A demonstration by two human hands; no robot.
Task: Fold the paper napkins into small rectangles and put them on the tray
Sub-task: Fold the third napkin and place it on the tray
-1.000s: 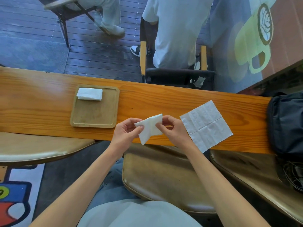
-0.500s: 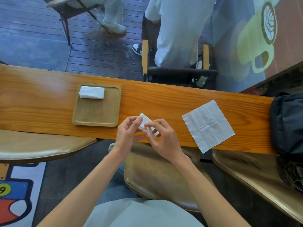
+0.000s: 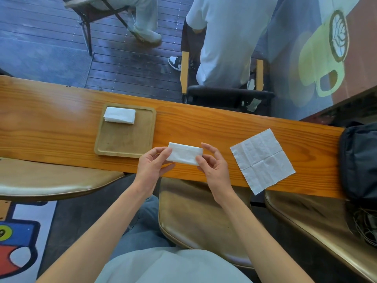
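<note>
A white paper napkin folded into a small rectangle (image 3: 184, 153) is held over the wooden counter, just right of the tray. My left hand (image 3: 153, 166) pinches its left end and my right hand (image 3: 214, 166) pinches its lower right edge with thumb and fingers. The square wooden tray (image 3: 124, 144) lies on the counter to the left, with a folded napkin (image 3: 120, 115) at its far left corner. An unfolded, creased napkin (image 3: 262, 160) lies flat on the counter to the right, one corner hanging over the near edge.
A dark bag (image 3: 360, 160) sits at the counter's right end. Tan stools (image 3: 202, 219) stand below the near edge. Beyond the counter a person in white sits on a chair (image 3: 228, 94).
The napkin went from a loose triangle held in both hands to a flat small rectangle. Both hands rose slightly over the counter and spread apart to its two ends.
</note>
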